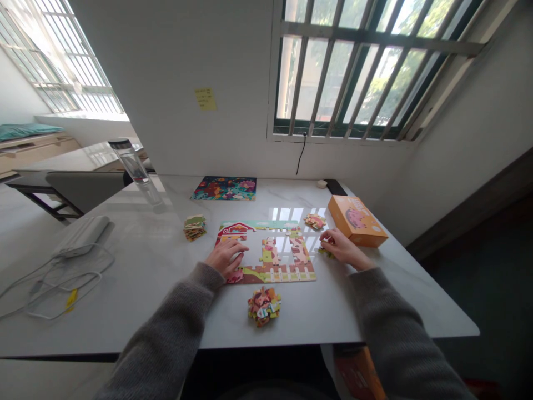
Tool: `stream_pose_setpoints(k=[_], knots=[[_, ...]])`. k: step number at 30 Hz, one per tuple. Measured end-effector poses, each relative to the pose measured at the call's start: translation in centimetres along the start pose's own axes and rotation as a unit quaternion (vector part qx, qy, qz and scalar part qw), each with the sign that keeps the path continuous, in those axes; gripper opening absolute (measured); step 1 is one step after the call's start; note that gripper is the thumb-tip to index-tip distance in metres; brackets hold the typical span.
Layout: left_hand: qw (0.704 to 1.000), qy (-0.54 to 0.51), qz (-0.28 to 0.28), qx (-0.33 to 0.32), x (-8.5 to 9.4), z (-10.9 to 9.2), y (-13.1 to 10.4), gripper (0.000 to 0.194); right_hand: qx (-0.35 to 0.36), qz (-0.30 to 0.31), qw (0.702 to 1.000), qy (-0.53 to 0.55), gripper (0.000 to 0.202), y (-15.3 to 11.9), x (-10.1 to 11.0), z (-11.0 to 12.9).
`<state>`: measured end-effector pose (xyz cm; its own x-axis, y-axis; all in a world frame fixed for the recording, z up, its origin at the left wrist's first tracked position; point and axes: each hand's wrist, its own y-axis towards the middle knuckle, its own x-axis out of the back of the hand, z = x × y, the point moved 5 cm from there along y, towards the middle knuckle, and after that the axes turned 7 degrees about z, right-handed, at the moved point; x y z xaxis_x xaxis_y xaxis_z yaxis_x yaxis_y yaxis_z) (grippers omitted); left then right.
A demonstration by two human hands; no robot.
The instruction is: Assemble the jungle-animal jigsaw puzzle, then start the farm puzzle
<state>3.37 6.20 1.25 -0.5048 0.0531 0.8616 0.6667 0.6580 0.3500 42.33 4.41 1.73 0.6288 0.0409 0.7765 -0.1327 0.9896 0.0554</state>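
A partly joined jigsaw puzzle (290, 273) lies flat on the white table, its border linked around a gap in the middle. A red barn shows at its upper left and a pale fence along its lower edge. My left hand (225, 256) rests on the puzzle's left side, fingers stretched out and holding nothing. Right of the puzzle, my right hand (342, 248) is bent over a small heap of puzzle pieces (326, 253), its fingers curled together. Whatever is between those fingertips is too small to make out.
Piles of loose pieces lie near me (264, 305), at the left (194, 227) and at the back right (315, 221). An orange box (357, 219) stands at the right. Farther off are a dark picture sheet (225, 188), a glass bottle (135, 172) and white cables (62, 283).
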Motion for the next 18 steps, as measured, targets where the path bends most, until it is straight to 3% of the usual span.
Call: stream_pose_setpoints(k=[3,6,9,11,13,15,18], knots=[[0.998,-0.059,-0.018,0.001,0.3,-0.8,0.2,0.024,0.016,-0.030,0.991,0.127,0.033,0.2,-0.1,1.2],[0.992,-0.122,-0.019,-0.004,0.7,-3.3,0.1,0.024,0.037,-0.069,0.969,0.234,0.039,0.1,-1.0,4.0],[0.991,-0.130,0.030,-0.023,0.4,-6.9,-0.2,0.028,0.076,-0.034,0.949,0.305,0.038,-0.3,-3.4,8.2],[0.995,-0.094,0.035,-0.017,0.4,-8.5,-0.4,0.046,0.098,0.004,0.934,0.342,0.035,-0.8,-5.2,11.0],[0.996,-0.090,0.021,-0.004,0.4,-9.1,-0.5,0.063,0.118,0.026,0.922,0.369,0.032,-1.4,-6.8,13.4],[0.995,-0.095,0.012,-0.005,0.3,-9.0,-0.5,0.068,0.131,0.028,0.916,0.379,0.030,-1.9,-8.0,15.0],[0.997,-0.070,0.010,-0.032,0.2,-8.2,-0.2,0.038,0.133,0.021,0.915,0.381,0.029,-2.3,-9.4,15.9]])
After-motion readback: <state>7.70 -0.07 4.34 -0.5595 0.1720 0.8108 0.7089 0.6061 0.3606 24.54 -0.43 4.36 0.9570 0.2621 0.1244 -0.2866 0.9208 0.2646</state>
